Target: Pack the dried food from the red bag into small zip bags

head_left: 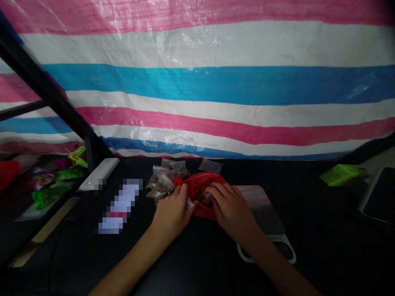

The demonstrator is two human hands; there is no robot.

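Observation:
A red plastic bag (205,179) lies open on the dark table with dark, loose contents inside. My left hand (173,208) is closed at the bag's left side, thumb and fingers pinching a small clear zip bag (190,204). My right hand (230,205) reaches over the red bag from the right. Its fingers are curled at the opening, near a bit of clear plastic, and their tips are partly hidden. Beyond my left hand sits a pile of small clear zip bags (162,185) filled with brownish bits. A flat zip bag (210,165) lies behind the red bag.
Beside and partly under my right arm is a kitchen scale (262,205). At left lie a white oblong device (100,174), a pixelated flat item (120,207) and colourful packets (52,195). A green box (342,174) stands at right. Striped sheeting (197,82) hangs behind.

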